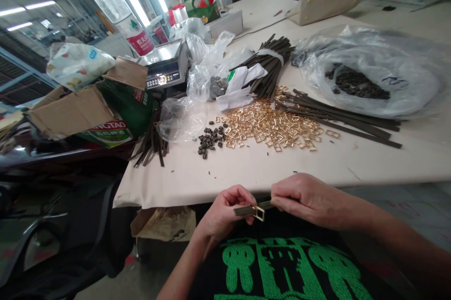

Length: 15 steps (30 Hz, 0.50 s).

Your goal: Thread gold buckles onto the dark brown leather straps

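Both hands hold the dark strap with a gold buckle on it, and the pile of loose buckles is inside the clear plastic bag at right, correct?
No: the pile of loose buckles lies on the table, not inside the clear plastic bag; the head view shows this. The left hand and right hand do hold the dark strap with a gold buckle on it.

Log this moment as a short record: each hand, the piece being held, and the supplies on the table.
Left hand: pinching a flat, dark olive-brown strip
Right hand: gripping the same strip, farther along
Fitting: rectangular gold metal frame on the strip, between the hands; exact threading unclear
Table centre: heap of matching gold frames
Left of heap: small dark pieces
Right of heap: loose dark strips
Behind heap: banded bundle of dark strips
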{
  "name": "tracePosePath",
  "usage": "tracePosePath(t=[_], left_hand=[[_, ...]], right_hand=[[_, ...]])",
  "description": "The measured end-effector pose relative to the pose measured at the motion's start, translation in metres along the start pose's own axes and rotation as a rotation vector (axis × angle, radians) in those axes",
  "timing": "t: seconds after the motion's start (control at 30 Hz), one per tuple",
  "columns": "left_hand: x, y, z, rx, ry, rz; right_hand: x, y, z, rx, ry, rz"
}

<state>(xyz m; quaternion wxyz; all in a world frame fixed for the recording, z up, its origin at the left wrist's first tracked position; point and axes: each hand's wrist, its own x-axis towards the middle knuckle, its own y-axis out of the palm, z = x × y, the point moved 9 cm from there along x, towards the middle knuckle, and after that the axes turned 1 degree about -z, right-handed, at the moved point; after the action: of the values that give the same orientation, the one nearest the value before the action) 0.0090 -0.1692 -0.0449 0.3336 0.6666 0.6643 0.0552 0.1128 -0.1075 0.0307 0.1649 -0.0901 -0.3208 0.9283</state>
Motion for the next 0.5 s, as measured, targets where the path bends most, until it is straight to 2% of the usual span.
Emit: tracePosePath(t=[0.17,0.27,0.37,0.43,0.5], left_hand=[[0.007,-0.005,-0.006,0.099,0.009,-0.121],[0.011,-0.012,-0.014,0.168,0.048,-0.219],[0.016,-0.016,-0.016,0.176,0.070,-0.242],[0.018,-0.020,-0.014,0.128,0.089,-0.255],[0.020,-0.024,-0.011,0.038,0.103,-0.284]], right_hand=[[0.021,-0.028,0.005,-0.333,-0.100,-0.069],[0.042,-0.033,0.010,-0.523,-0.224,-0.052],[0.059,-0.034,0.018,-0.664,-0.363,-0.045],[0.063,-0.036,0.023,-0.682,-0.436,-0.101],[0.062,-0.042,0.023,-0.619,-0.416,-0.234]])
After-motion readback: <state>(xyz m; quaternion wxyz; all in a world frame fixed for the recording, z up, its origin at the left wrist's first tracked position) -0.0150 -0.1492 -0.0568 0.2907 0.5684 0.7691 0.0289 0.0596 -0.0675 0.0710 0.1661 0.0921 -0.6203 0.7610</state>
